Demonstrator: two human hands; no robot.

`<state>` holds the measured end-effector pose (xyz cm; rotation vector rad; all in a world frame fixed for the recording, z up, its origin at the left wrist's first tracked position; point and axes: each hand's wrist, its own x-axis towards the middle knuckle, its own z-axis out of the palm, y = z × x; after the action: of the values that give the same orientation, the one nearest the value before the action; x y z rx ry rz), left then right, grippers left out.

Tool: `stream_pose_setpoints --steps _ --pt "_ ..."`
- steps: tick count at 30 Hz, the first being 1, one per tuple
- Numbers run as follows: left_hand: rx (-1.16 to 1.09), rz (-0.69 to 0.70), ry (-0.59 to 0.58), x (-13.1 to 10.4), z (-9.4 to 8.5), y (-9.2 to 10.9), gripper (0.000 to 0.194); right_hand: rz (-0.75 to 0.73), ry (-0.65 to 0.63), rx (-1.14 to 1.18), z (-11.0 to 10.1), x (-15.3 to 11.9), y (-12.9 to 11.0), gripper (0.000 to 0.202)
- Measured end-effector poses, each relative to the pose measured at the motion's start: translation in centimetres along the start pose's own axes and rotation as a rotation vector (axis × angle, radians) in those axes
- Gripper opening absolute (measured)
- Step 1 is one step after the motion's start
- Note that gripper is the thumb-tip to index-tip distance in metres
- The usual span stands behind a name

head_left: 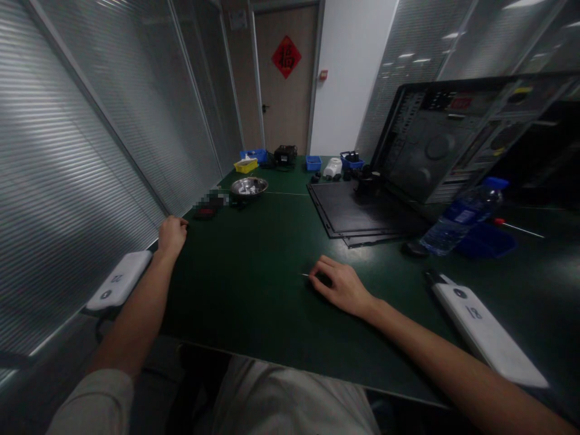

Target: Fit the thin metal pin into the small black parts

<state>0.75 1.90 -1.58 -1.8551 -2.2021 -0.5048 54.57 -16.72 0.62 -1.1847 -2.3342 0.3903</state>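
Observation:
My right hand [338, 285] is low over the green table [244, 254], thumb and forefinger pinched together. A short, thin, pale sliver [305, 275] pokes out leftward from that pinch; it is too small to name. At the table's left edge rests my left hand [172, 235], its fingers curled inward, and whatever they may hold is hidden. Beyond it lies a dark and red object [208, 209], partly blurred out. A metal bowl [249, 188] with small pale pieces in it stands farther back.
At right are flat black panels [357, 208], an open computer case [435, 139], a tilted water bottle [462, 220], a blue tray [487, 240] and a screwdriver [521, 228]. White devices lie beside my right arm [489, 332] and left arm [120, 281]. Small bins [246, 165] line the back.

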Motion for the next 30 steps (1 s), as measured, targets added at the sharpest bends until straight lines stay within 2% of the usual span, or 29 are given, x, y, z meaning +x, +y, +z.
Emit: stream_pose_setpoints --steps 7,20,24,30 --pt "0.033 -0.011 -0.014 -0.6 -1.0 0.9 0.035 0.004 -0.003 -0.008 -0.1 0.0 -0.1 0.015" --pt "0.034 -0.156 -0.037 -1.4 -2.4 1.9 0.036 0.008 -0.009 -0.01 -0.3 0.0 -0.3 0.015" --pt "0.057 -0.143 -0.042 -1.1 -2.2 1.8 0.036 0.011 -0.009 -0.008 -0.3 0.0 -0.5 0.014" --pt "0.087 -0.05 -0.071 -0.9 -1.7 1.6 0.038 0.01 -0.008 -0.011 -0.1 0.0 -0.3 0.014"
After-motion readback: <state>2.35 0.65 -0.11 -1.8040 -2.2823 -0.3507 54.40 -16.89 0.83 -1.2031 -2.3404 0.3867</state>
